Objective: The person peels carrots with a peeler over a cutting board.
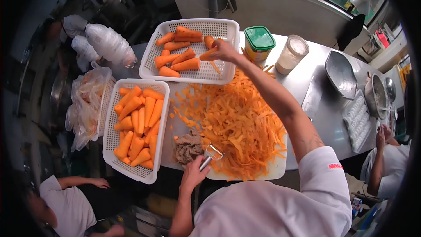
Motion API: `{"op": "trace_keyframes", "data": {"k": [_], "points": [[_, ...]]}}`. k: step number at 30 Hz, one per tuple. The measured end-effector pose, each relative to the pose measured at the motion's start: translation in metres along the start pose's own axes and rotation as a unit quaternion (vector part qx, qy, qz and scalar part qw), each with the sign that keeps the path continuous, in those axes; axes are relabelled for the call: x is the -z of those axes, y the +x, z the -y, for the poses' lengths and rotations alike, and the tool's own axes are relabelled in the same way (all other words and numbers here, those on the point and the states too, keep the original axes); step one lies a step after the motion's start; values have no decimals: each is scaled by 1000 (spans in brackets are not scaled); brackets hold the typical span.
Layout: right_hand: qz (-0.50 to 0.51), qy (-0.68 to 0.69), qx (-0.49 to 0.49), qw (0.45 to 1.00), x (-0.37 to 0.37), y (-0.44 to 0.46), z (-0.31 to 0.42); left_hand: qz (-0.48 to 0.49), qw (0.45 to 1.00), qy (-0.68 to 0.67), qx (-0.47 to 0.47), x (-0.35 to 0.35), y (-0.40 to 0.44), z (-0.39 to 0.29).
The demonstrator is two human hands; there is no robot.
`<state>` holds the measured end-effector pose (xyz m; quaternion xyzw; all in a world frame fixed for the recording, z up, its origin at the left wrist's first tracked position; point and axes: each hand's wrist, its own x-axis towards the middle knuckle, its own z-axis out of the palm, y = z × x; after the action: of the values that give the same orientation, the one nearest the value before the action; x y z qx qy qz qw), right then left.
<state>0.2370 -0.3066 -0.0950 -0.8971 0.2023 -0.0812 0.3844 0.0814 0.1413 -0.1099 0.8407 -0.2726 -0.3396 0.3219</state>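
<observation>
My left hand (193,174) grips the handle of a metal peeler (215,151), beside a crumpled brown cloth (188,147). Over the right side of the upper white basket (233,57), my right hand (224,52) has its fingers closed around an orange carrot (208,54). More carrots with rough skins (186,64) lie in that basket. A second white basket (163,118), at the left, is full of smooth peeled carrots (139,120). Under my right arm, a large heap of orange peelings (241,127) covers most of a white board (280,166).
Behind the heap stand a green-lidded tub (259,37) and a jar of pale contents (291,55). A dark metal tray (341,75) and a white tray (356,120) are at right. Plastic bags (85,101) are at left. Other people are at lower left and right.
</observation>
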Motion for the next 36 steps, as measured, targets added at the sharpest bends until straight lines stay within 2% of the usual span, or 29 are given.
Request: {"op": "trace_keyframes", "data": {"k": [1,2,3,4,5,7,8,9,10,12,14,15,17,18,21,22,23,24,27,29,30,31,33,34,35,36], "points": [[-2,65,35,997,22,-11,-9,-13,999,35,-21,-3,-1,-5],[-6,163,74,984,48,-37,-4,-9,1000,5,0,-2,0,0],[11,250,33,968,82,-75,22,-17,998,-49,-36,3,-3,-2],[-17,323,61,944,94,-90,14,-32,995,-84,-45,13,-5,-9],[-41,407,93,908,103,-114,10,-46,990,-119,-53,22,-8,-20],[-47,634,77,768,95,-156,5,-71,981,-169,-57,31,-9,-49],[-60,656,29,751,86,-177,0,-38,991,-124,-41,37,-7,-65],[-73,674,-63,732,71,-189,-17,-24,994,-87,-66,33,2,-79],[-66,689,-78,718,53,-203,-32,-12,995,-49,-89,28,12,-93],[-60,705,-92,700,27,-235,-34,-117,955,-51,-266,0,35,-129],[-122,710,-128,681,0,-261,-19,-137,951,-84,-264,-18,50,-177],[-122,709,-130,682,-8,-264,-10,-153,942,-83,-286,-30,65,-193],[-234,753,-109,605,-15,-272,9,-170,933,-85,-305,-57,72,-200],[-223,770,-109,588,-7,-277,15,-183,929,-46,-318,-68,71,-199],[-201,770,-81,600,-1,-279,-24,-179,931,18,-317,-83,28,-178],[-261,733,-94,621,10,-284,-16,-121,946,2,-300,-81,3,-163],[-265,734,-94,618,12,-284,-24,-63,957,-13,-283,-77,-8,-157],[-259,733,-91,622,16,-286,-33,-59,957,-11,-284,-74,-10,-158],[-238,730,-112,631,1,-293,-35,-104,955,-40,-273,-67,-2,-166],[-217,722,-134,643,-7,-305,-4,-177,930,-55,-317,-61,34,-192],[-191,755,-130,613,-10,-307,6,-184,930,-57,-312,-66,40,-193],[-186,755,-133,615,-14,-308,7,-182,934,-28,-305,-73,44,-192],[-193,773,-155,584,-14,-301,2,-184,934,4,-306,-78,36,-184],[-145,796,-117,575,-16,-300,-22,-170,938,7,-301,-82,10,-170],[-148,796,-112,576,-12,-299,-19,-154,943,9,-296,-83,-6,-160],[-205,781,-128,576,-9,-298,-14,-152,941,9,-301,-76,-8,-155]]}}
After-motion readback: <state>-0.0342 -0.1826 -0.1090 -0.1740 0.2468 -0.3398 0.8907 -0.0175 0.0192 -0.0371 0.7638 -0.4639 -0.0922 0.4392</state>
